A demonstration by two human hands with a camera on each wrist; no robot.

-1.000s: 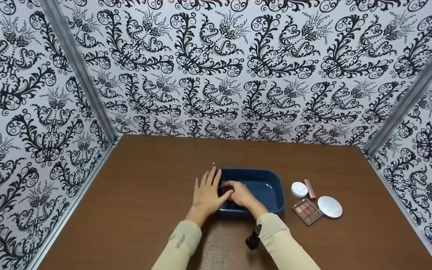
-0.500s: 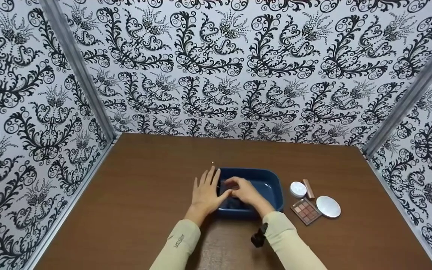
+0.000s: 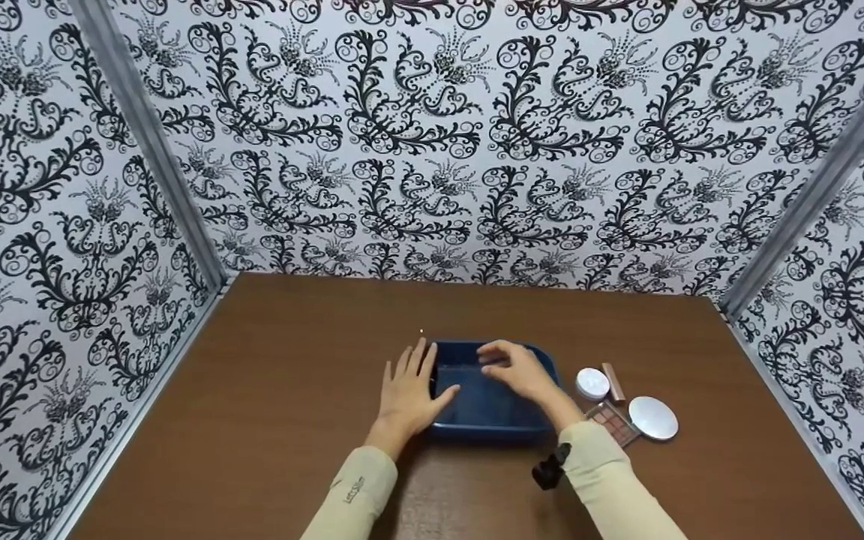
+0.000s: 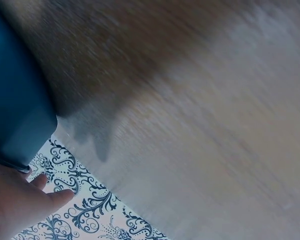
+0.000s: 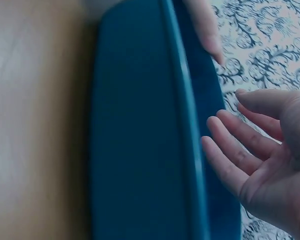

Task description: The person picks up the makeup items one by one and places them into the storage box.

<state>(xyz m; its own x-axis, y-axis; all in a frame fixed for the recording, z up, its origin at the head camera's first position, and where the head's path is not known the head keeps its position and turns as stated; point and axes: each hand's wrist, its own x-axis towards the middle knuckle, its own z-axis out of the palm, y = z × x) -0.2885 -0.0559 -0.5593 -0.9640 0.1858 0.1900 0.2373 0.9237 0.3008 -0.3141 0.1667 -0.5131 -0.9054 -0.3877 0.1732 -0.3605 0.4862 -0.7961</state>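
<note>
A deep blue rectangular bin [image 3: 492,431] stands on the table between the two hands. My left hand [image 3: 406,401] lies along its left side with fingers spread, covering that rim; the thumb reaches over the inside. In the left wrist view the fingers of this hand [image 4: 20,200] show beside the bin's outer wall [image 4: 20,95]. Over the bin's right half, my right hand [image 3: 520,373] hovers with loosely bent fingers. The right wrist view shows that hand [image 5: 270,165] palm-side, nothing in it, near the rim [image 5: 182,85]. Part of the bin's left interior is hidden behind the left hand.
Right of the bin lie a round white jar [image 3: 592,383], a pinkish tube [image 3: 613,383], an eyeshadow palette [image 3: 612,424] partly behind the right forearm, and a round silvery compact [image 3: 653,418]. Patterned walls [image 3: 447,150] enclose the brown table [image 3: 297,375].
My right hand has moved away from the left thumb, up and to the right, and its fingers have loosened. More of the bin's floor shows. The left hand stays at the left side.
</note>
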